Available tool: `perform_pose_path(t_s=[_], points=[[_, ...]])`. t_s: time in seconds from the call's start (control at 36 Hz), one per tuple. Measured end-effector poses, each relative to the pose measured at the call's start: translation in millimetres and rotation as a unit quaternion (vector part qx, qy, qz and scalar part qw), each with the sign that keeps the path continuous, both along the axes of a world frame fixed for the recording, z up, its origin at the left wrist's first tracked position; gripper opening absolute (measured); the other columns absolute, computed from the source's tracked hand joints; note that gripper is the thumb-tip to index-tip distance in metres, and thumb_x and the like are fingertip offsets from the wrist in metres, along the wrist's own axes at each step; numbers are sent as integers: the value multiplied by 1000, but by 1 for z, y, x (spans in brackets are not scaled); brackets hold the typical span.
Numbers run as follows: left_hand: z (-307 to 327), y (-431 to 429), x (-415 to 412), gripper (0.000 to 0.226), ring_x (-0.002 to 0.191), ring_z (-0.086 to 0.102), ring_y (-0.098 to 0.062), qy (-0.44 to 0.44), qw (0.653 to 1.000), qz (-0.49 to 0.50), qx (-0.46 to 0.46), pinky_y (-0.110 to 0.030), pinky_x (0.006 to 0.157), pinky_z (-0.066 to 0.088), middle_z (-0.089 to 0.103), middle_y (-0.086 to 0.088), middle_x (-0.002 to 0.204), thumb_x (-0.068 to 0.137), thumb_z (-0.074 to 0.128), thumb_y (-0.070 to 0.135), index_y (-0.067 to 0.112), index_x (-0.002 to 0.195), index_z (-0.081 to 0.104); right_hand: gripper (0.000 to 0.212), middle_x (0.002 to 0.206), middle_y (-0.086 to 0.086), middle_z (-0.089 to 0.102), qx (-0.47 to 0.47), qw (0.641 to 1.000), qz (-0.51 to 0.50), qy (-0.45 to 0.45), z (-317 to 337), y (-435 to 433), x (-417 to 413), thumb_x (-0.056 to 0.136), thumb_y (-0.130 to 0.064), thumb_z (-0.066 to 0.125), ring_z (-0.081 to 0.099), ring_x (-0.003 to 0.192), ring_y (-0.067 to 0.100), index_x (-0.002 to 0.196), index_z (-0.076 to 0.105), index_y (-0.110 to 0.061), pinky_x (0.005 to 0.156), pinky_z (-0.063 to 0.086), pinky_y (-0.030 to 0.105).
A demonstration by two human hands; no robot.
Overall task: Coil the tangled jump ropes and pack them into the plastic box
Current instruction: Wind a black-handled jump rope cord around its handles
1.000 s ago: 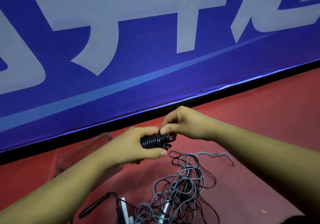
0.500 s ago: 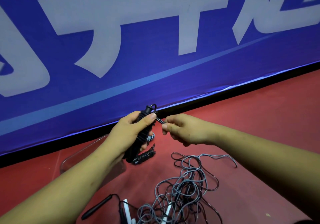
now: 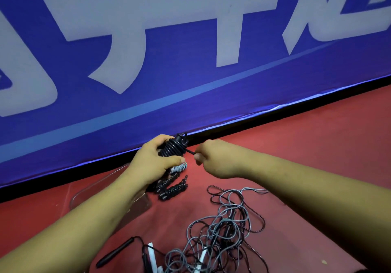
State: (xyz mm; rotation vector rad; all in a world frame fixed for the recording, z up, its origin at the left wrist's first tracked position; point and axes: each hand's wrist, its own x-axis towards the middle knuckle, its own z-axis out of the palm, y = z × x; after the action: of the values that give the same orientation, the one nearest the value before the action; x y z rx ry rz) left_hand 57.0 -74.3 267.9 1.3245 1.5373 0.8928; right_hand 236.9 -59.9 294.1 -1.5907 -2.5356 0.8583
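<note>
Head view: left hand (image 3: 152, 162) grips coiled black rope (image 3: 172, 148), near frame centre. Right hand (image 3: 215, 158), at its 3 o'clock, pinches loose rope end (image 3: 189, 151). Clear plastic box (image 3: 84, 194) at 7 o'clock of left hand, partly under forearm. Coiled bundles (image 3: 174, 189) at box's 3 o'clock; inside or beside, cannot tell. Tangled ropes (image 3: 222, 230) on red floor (image 3: 306, 150), 5 o'clock.

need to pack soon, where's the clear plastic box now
In the head view the clear plastic box sits on the red floor at left, partly under the left forearm, between the blue banner and the tangled ropes.
</note>
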Motion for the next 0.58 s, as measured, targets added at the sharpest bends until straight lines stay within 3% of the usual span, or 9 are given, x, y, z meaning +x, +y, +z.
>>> perform_pose_path(t_s=[0.08, 0.17, 0.25, 0.36, 0.44, 0.53, 0.58], points=[[-7, 6, 1, 36, 49, 54, -15, 67, 997, 4, 31, -27, 54, 46, 67, 1, 70, 72, 85, 12, 29, 97, 67, 28, 69, 3, 48, 45, 997, 31, -54, 5, -7, -13, 98, -18, 47, 49, 62, 24, 70, 44, -14, 51, 34, 30], [-16, 4, 3, 34, 62, 60, -11, 221, 973, -8, 73, -26, 59, 46, 69, 9, 78, 73, 80, 25, 35, 100, 62, 19, 69, 1, 45, 61, 991, 59, -99, 11, -15, -21, 91, -15, 50, 45, 57, 17, 73, 42, -14, 47, 31, 28], [-21, -1, 2, 35, 79, 65, -17, 330, 939, -37, 94, -35, 70, 54, 69, 11, 84, 76, 73, 35, 42, 104, 53, 21, 68, -1, 44, 94, 981, 96, -136, 16, -20, -23, 87, -15, 53, 43, 56, 17, 70, 41, -14, 47, 29, 26], [-20, -7, 1, 34, 78, 66, -14, 350, 926, -137, 40, -37, 71, 56, 69, 12, 80, 64, 65, 38, 43, 96, 56, 7, 67, -6, 38, 150, 963, 147, -170, 18, -20, -14, 93, -23, 53, 44, 65, 24, 88, 54, -18, 48, 26, 25], [-18, -9, 1, 23, 68, 63, -6, 372, 902, -218, 22, -35, 67, 55, 68, 13, 73, 62, 66, 39, 43, 82, 57, 17, 71, -2, 48, 122, 960, 185, -170, 21, -16, -8, 93, -22, 55, 49, 71, 26, 103, 67, -13, 50, 31, 29], [-12, -11, 4, 19, 62, 60, -6, 441, 849, -290, 12, -29, 61, 54, 63, 12, 65, 63, 70, 41, 51, 67, 54, 14, 83, -2, 55, 41, 971, 210, -104, 16, -16, -9, 91, -18, 63, 50, 75, 22, 101, 56, -12, 50, 32, 21], [-8, -14, 7, 18, 58, 59, -6, 462, 825, -327, 5, -27, 58, 52, 60, 13, 62, 67, 72, 40, 46, 72, 57, 25, 81, -6, 50, 13, 977, 201, -74, 14, -15, -9, 89, -18, 68, 47, 72, 18, 106, 51, -13, 48, 32, 15]])
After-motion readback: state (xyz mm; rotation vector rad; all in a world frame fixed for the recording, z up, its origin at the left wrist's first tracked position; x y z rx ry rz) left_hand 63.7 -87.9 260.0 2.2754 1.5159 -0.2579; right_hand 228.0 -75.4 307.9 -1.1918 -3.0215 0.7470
